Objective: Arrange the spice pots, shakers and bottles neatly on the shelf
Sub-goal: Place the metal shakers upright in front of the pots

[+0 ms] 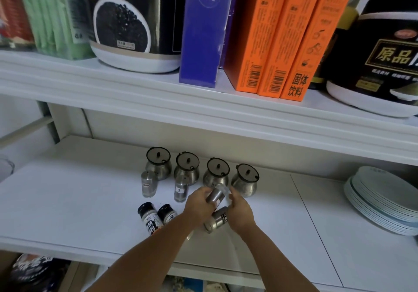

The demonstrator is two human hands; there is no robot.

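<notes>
On the lower shelf, two black-capped bottles stand at the front left, with two upright shakers and four steel pots in a row behind, then the left hand grips a tilted shaker in front of the pots, the right hand pinches its clear top with curled fingers, and another shaker lies between both wrists.
</notes>
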